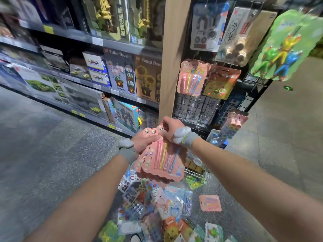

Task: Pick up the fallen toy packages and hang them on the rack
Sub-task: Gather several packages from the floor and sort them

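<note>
Both hands hold a stack of pink packs (pixel 162 163) in front of the chest. The left hand (pixel 143 143) is curled round the stack's upper left edge, and the right hand (pixel 172 129) pinches its top, where the hang holes seem to be. The stack's long axis runs from the hands down towards the person. The rack (pixel 248 100) stands ahead and up to the right, nearer the right hand, with a matching pink pack (pixel 192 77) already hanging there. Hanging likely means lifting the tops up and right towards that hook. More packs (pixel 157 206) lie heaped on the floor (pixel 52 137) below.
</note>
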